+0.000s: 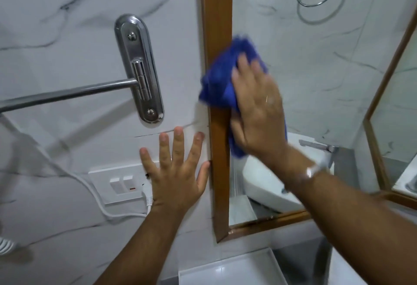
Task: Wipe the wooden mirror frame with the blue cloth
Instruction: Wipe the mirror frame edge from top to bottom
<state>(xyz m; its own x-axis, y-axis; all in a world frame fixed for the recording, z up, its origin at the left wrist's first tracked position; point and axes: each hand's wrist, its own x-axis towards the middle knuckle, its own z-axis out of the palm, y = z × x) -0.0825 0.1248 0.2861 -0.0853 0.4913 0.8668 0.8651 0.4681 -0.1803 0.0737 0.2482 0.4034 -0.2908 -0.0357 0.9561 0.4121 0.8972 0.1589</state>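
The wooden mirror frame [217, 13] runs down the middle of the view, its left upright meeting the bottom rail [266, 222] at the lower corner. My right hand [257, 108] presses the bunched blue cloth [222, 81] flat against the left upright, about halfway up, with the cloth spilling onto the glass. My left hand [178, 172] lies flat on the marble wall just left of the frame, fingers spread, thumb touching the frame's edge, holding nothing.
A steel towel bar with its oval mount [138, 68] sticks out from the wall at left. Below it is a white switch plate [119, 183] with a plugged-in white cable [94, 194]. The mirror [304, 81] reflects a basin and towel ring. A white tray [225, 269] sits below.
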